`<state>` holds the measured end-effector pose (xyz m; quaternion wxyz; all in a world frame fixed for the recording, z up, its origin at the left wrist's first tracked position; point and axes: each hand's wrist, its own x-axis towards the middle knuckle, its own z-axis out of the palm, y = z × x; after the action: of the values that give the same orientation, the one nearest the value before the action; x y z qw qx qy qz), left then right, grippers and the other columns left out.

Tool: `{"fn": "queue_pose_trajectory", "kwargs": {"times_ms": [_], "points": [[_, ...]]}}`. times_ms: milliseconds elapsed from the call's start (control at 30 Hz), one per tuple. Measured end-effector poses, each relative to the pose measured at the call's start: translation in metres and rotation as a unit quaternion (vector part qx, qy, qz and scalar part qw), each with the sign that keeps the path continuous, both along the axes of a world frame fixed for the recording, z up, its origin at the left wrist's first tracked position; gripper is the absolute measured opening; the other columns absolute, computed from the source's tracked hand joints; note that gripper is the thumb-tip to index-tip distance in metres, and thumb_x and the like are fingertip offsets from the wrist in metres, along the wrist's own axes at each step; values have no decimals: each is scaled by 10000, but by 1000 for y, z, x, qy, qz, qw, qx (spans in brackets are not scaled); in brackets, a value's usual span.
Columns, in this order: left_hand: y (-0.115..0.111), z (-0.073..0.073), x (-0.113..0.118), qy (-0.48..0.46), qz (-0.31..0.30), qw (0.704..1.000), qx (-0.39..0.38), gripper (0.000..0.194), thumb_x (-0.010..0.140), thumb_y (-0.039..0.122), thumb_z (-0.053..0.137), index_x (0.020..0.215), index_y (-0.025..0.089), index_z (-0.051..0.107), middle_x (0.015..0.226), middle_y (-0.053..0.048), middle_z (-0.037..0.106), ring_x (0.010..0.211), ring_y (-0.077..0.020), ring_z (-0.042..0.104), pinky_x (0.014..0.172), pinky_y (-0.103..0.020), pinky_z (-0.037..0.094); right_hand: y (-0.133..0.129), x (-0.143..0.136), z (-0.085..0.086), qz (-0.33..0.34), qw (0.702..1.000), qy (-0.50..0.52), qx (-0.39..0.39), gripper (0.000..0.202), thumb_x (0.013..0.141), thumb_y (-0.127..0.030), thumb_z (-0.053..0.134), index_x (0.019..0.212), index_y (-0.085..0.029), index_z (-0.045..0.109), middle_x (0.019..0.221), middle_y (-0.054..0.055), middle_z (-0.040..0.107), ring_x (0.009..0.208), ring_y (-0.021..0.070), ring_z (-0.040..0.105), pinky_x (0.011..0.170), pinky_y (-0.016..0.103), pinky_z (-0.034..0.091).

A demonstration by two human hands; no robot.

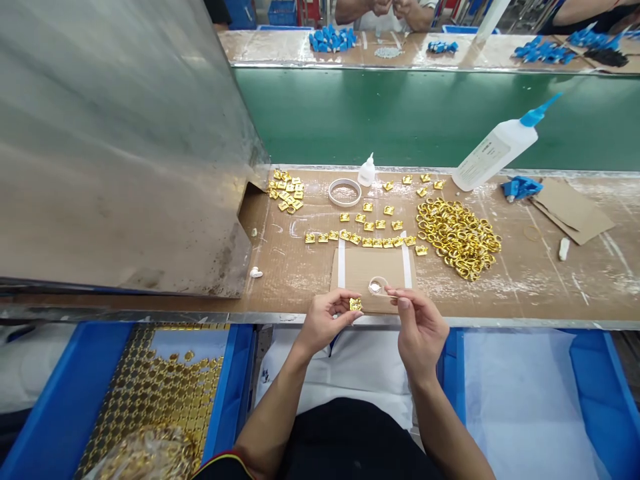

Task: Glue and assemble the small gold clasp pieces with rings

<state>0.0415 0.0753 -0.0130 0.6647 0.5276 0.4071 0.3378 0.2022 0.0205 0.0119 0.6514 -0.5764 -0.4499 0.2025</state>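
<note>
My left hand (pixel 327 319) pinches a small square gold piece (pixel 355 304) between thumb and fingers at the table's front edge. My right hand (pixel 420 327) is closed on a thin light stick (pixel 389 295). The stick's far end reaches a small round ring-shaped dish (pixel 376 285) on a cardboard pad (pixel 350 267); a pale substance shows inside the dish. Behind the pad, square gold pieces (pixel 377 243) lie in loose rows. To the right is a heap of gold rings (pixel 460 237).
A steel housing (pixel 125 147) blocks the left side. Farther back are a tape roll (pixel 345 192), a small white bottle (pixel 367 171) and a large blue-tipped bottle (pixel 495 155). Below stand blue bins (pixel 80 387), the left one holding gold parts. Another person's hands (pixel 393 8) work beyond the green belt (pixel 380 113).
</note>
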Motion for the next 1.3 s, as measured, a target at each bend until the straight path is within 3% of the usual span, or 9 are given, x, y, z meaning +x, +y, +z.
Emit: {"fn": "queue_pose_trajectory", "kwargs": {"times_ms": [133, 467, 1300], "points": [[0, 0, 0, -9, -1, 1000, -4, 420, 758, 416, 829, 1030, 110, 735, 763, -51, 708, 657, -129, 649, 623, -225, 544, -9, -14, 4, 47, 999, 14, -22, 134, 1026, -259, 623, 986, -227, 747, 964, 66, 770, 909, 240, 750, 792, 364, 632], [-1, -1, 0, -3, 2, 1000, 2, 453, 759, 458, 823, 1041, 113, 738, 789, -58, 716, 690, -138, 665, 649, -229, 560, -9, -19, -1, 51, 996, 23, -64, 186, 1022, -324, 620, 963, -212, 755, 877, 67, 759, 736, 213, 738, 598, 300, 622], [-1, -4, -1, -13, 0, 1000, 14, 427, 777, 435, 808, 1042, 109, 736, 830, -76, 747, 720, -154, 691, 666, -243, 574, -9, -21, -6, 75, 995, 37, -60, 140, 1023, -259, 628, 981, -233, 759, 900, 42, 768, 775, 200, 753, 618, 261, 620]]}}
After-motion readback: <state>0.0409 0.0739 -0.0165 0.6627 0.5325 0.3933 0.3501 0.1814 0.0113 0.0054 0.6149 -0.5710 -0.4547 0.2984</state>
